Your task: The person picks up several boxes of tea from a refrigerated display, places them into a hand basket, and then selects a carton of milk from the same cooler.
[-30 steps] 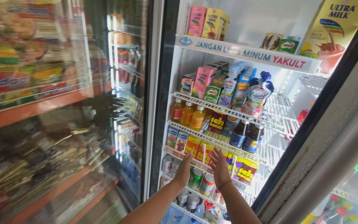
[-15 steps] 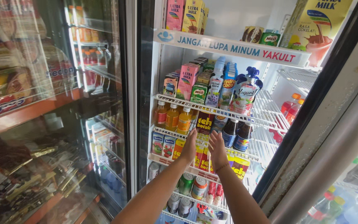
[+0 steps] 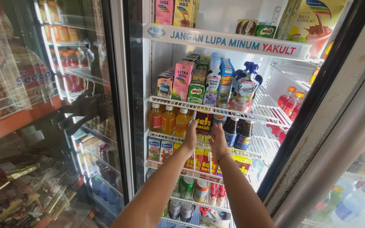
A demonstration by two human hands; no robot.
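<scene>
Both hands are up inside the open fridge, fingers loosely spread and not visibly closed on anything; whether they grip the cartons behind them cannot be told. Starting at the left, the glass door point(image 3: 85, 105) stands swung open, reflections of shelves across it. Next come the orange drink bottles point(image 3: 168, 120) in a row on the second wire shelf point(image 3: 254, 145). The left hand point(image 3: 189, 137) reaches up just right of those bottles, palm toward the yellow-and-red cartons point(image 3: 202, 122) at the middle of that shelf. The right hand point(image 3: 218, 139), a thin bracelet at its wrist, is raised just beside the left, its fingertips at the same cartons. Right of it stand two dark bottles point(image 3: 237, 131) with blue labels, close to the right hand. Above, the upper wire shelf carries a pink milk carton point(image 3: 182, 80) and blue-capped yogurt pouches point(image 3: 245, 90). Below the forearms, cans point(image 3: 193, 190) stand on a lower shelf. Far right, red bottles point(image 3: 290, 101) sit well apart from both hands.
</scene>
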